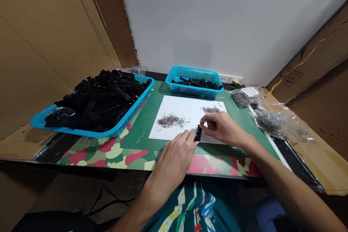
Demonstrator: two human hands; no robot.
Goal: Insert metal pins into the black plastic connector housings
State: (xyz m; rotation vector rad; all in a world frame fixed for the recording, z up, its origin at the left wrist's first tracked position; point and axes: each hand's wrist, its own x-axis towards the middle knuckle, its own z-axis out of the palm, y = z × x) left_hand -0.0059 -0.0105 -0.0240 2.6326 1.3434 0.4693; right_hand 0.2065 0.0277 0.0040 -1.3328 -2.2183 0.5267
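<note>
My left hand (pixel 181 148) is closed on a small black plastic part (pixel 198 133) near the front edge of a white sheet (pixel 187 107). At the upper end of that part, my right hand (pixel 219 126) pinches with thumb and forefinger; whatever lies between those fingertips is too small to make out. To the left of my hands, a pile of small metal springs or clips (pixel 170 120) rests on the sheet. A smaller pile of similar metal pieces (pixel 211 110) lies just beyond my right hand.
A large blue basket (pixel 136 110) heaped with black parts stands at left. Behind the sheet sits a smaller blue basket (pixel 194 69) holding black pieces. Clear plastic bags of metal pieces (pixel 268 123) lie at right. Cardboard walls (pixel 320 90) flank the table.
</note>
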